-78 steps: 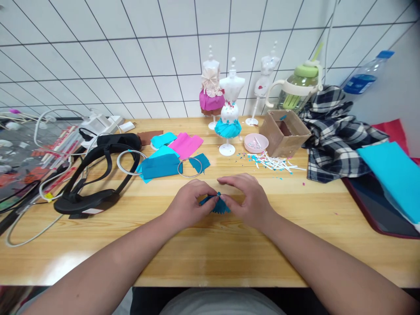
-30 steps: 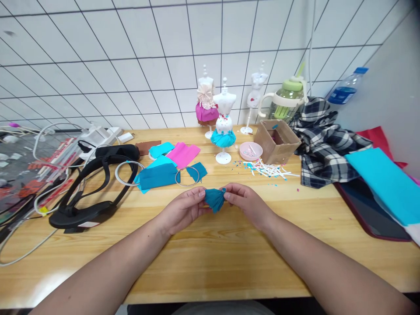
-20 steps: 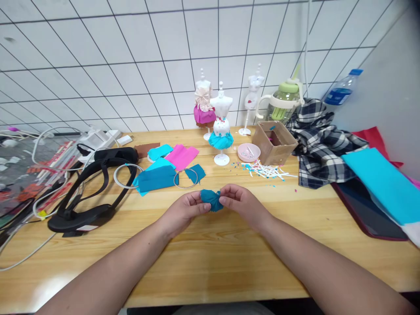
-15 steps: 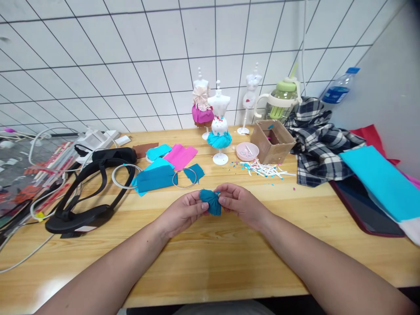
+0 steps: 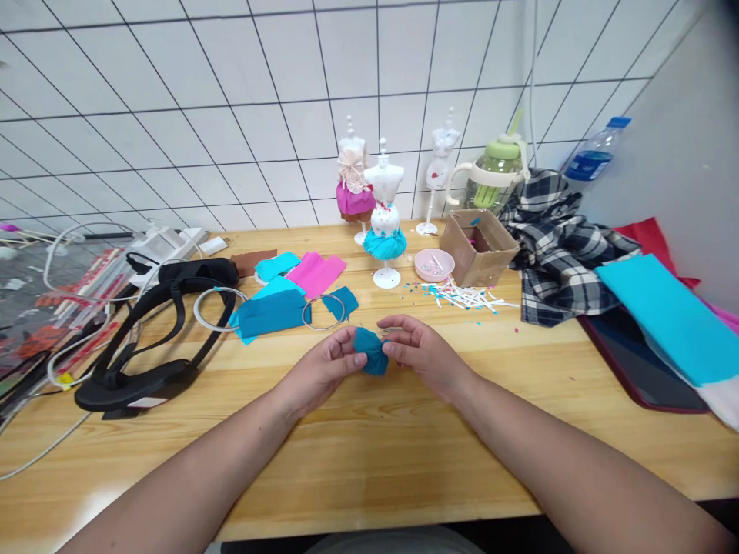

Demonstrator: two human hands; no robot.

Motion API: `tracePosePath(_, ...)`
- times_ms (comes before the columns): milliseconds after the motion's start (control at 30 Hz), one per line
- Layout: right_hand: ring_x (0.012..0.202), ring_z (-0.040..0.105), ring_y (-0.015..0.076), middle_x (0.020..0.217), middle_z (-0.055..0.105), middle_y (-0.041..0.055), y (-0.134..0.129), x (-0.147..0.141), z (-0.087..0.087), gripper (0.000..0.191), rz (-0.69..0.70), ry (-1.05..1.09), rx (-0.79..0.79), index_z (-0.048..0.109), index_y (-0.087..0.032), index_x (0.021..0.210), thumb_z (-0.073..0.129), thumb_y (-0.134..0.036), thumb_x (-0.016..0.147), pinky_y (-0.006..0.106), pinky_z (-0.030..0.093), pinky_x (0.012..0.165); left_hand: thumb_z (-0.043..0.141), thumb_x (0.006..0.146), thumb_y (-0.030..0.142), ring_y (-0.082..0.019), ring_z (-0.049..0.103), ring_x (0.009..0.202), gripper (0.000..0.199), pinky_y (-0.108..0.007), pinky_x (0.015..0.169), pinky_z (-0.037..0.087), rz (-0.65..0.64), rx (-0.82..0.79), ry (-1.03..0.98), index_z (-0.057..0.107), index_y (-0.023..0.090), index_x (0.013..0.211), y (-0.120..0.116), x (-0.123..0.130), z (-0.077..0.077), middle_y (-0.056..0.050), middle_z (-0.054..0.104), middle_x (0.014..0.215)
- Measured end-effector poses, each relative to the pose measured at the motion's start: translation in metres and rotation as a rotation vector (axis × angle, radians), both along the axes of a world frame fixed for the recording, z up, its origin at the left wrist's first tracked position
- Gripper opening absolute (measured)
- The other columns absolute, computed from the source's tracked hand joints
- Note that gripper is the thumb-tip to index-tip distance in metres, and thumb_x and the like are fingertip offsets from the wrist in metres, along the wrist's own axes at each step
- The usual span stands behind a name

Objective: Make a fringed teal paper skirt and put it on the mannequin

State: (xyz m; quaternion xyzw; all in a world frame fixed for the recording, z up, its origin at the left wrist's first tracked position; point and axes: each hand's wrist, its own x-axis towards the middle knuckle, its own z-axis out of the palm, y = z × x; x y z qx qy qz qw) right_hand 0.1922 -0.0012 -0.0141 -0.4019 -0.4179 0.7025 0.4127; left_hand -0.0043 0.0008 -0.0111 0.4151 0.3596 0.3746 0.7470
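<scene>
A small piece of teal crepe paper (image 5: 370, 352), gathered into pleats like a fan, is held between both hands above the table's near half. My left hand (image 5: 332, 365) pinches its left side, thumb in front. My right hand (image 5: 419, 350) pinches the gathered right end between thumb and fingertips. Beyond them stands a white mini dress form (image 5: 385, 185) with a turquoise ruffled skirt (image 5: 385, 244) and small dots on its body. Flat teal crepe paper (image 5: 274, 312) and a smaller teal scrap (image 5: 345, 300) lie to the left, with a ring (image 5: 323, 314) beside them.
Two more dress forms (image 5: 353, 181) stand behind. A pink dish (image 5: 435, 265), cardboard box (image 5: 479, 250) and white paper sticks (image 5: 470, 296) are right of centre. A black headset (image 5: 138, 385) and cables lie left; plaid cloth (image 5: 560, 254), a tablet (image 5: 635, 362) and turquoise paper (image 5: 670, 315) right.
The teal paper has turned slightly in my hands, its pleated part spreading a little towards the upper left. My right fingers have shifted slightly on the gathered end.
</scene>
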Motion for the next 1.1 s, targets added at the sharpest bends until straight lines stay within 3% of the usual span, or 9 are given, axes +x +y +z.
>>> tracePosePath(67,0.067,0.056,0.0122,0.081,0.067,-0.0009,-0.001,0.000,0.000,0.042,-0.008,-0.083,0.084,0.059,-0.021,0.107,0.076,-0.032,0.070,0.027,0.040,0.065,0.080,0.074,0.028,-0.017,0.065,0.085,0.053,-0.030,0.079,0.048,0.059,0.065,0.056,0.055,0.025,0.121,0.001,-0.001,0.001,-0.002,0.070,0.093)
tracePosePath(133,0.064,0.053,0.0113,0.083,0.067,0.0001,-0.003,-0.001,0.000,0.040,-0.018,-0.161,0.191,0.058,-0.021,0.108,0.074,-0.029,0.072,0.027,0.039,0.062,0.081,0.072,0.028,-0.017,0.065,0.083,0.056,-0.030,0.078,0.048,0.111,0.172,0.189,0.055,0.025,0.122,0.001,-0.001,0.004,-0.001,0.069,0.090)
tracePosePath(267,0.058,0.043,0.0095,0.084,0.067,-0.0002,-0.006,-0.002,0.000,0.038,-0.036,-0.273,0.346,0.058,-0.021,0.110,0.069,-0.024,0.074,0.026,0.037,0.059,0.080,0.070,0.034,-0.018,0.063,0.078,0.031,-0.030,0.074,0.048,0.140,0.337,0.397,0.069,0.019,0.095,0.001,-0.001,0.009,-0.003,0.069,0.084)
tracePosePath(467,0.058,0.043,0.0099,0.084,0.066,-0.0002,-0.004,0.000,0.002,0.038,-0.068,-0.284,0.335,0.058,-0.021,0.109,0.069,-0.026,0.073,0.026,0.037,0.058,0.073,0.075,0.044,-0.016,0.056,0.069,0.028,-0.027,0.067,0.044,0.126,0.338,0.504,0.067,0.016,0.075,-0.001,-0.002,0.012,-0.001,0.064,0.072)
tracePosePath(633,0.060,0.046,0.0106,0.084,0.065,0.0001,-0.003,0.002,0.003,0.038,-0.116,-0.290,0.330,0.058,-0.022,0.109,0.069,-0.029,0.073,0.026,0.039,0.058,0.078,0.074,0.039,-0.019,0.060,0.095,0.041,-0.029,0.084,0.046,0.266,0.308,0.391,0.064,0.022,0.108,0.001,-0.004,0.009,-0.003,0.066,0.098)
tracePosePath(700,0.059,0.045,0.0105,0.085,0.066,0.0003,-0.004,0.001,0.004,0.037,-0.125,-0.306,0.348,0.058,-0.022,0.108,0.068,-0.027,0.074,0.026,0.039,0.059,0.077,0.075,0.040,-0.021,0.059,0.103,0.047,-0.031,0.090,0.044,0.231,0.254,0.313,0.061,0.022,0.114,0.001,-0.006,0.006,-0.005,0.066,0.106)
tracePosePath(800,0.059,0.044,0.0107,0.086,0.067,0.0003,-0.006,-0.001,0.004,0.034,-0.107,-0.332,0.394,0.058,-0.023,0.108,0.067,-0.025,0.075,0.027,0.039,0.059,0.074,0.077,0.045,-0.021,0.061,0.096,0.037,-0.032,0.087,0.044,0.079,0.148,0.253,0.068,0.017,0.101,0.002,-0.007,0.000,-0.007,0.069,0.100)
tracePosePath(967,0.059,0.045,0.0110,0.086,0.069,0.0003,-0.006,0.000,0.002,0.034,-0.108,-0.372,0.429,0.059,-0.023,0.108,0.067,-0.024,0.076,0.027,0.040,0.060,0.081,0.071,0.033,-0.016,0.061,0.079,0.023,-0.028,0.078,0.043,0.194,0.087,0.205,0.069,0.018,0.084,0.001,-0.005,-0.001,-0.001,0.070,0.082)
tracePosePath(1100,0.059,0.046,0.0108,0.086,0.069,0.0002,-0.006,-0.001,0.001,0.034,-0.121,-0.383,0.425,0.059,-0.022,0.108,0.067,-0.023,0.076,0.027,0.040,0.060,0.082,0.070,0.037,-0.018,0.063,0.087,0.034,-0.029,0.084,0.044,0.159,0.059,0.093,0.070,0.018,0.096,-0.001,-0.002,0.003,-0.003,0.072,0.090)
